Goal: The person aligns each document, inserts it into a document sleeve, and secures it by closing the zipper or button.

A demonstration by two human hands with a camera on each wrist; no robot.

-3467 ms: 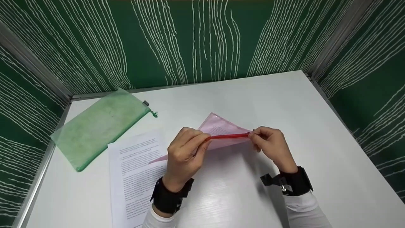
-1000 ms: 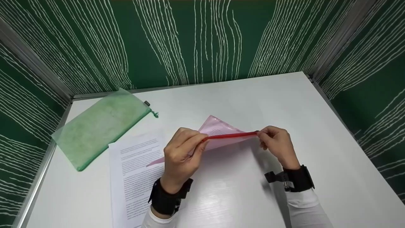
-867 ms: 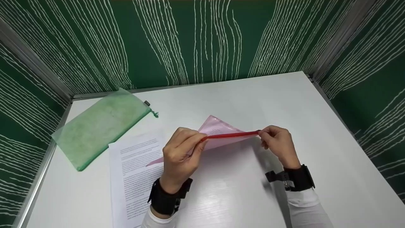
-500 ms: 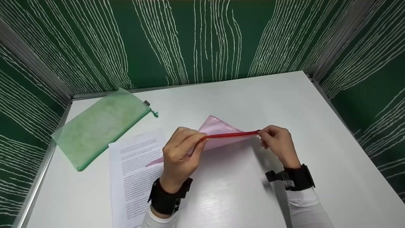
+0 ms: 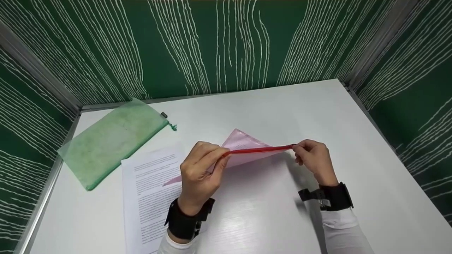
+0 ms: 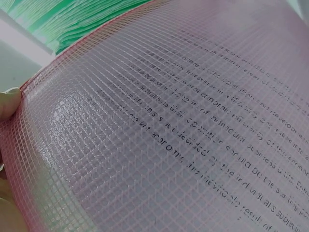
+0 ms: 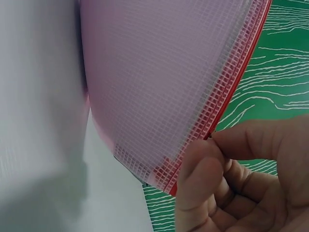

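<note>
A pink mesh zipper pouch point(image 5: 243, 140) is held up over the table, its red zipper point(image 5: 261, 150) stretched between both hands. My left hand point(image 5: 200, 173) pinches the pouch's edge at the zipper's left part. Near the right end, my right hand point(image 5: 315, 160) pinches the zipper between thumb and forefinger. A small dark bit, seemingly the zipper pull point(image 7: 210, 137), shows at those fingertips in the right wrist view. Printed paper point(image 6: 207, 125) shows through the mesh in the left wrist view. The pouch's lower left part is hidden behind my left hand.
A green mesh pouch point(image 5: 114, 144) lies at the table's left side, its cord tassel pointing right. Printed sheets point(image 5: 153, 197) lie beside it, partly under my left arm. Green walls with white lines point(image 5: 243, 46) enclose the white table point(image 5: 353, 141).
My right hand has moved right along the zipper, and a longer red stretch shows between the hands. My left hand has shifted slightly left. The green pouch and the sheets stay put.
</note>
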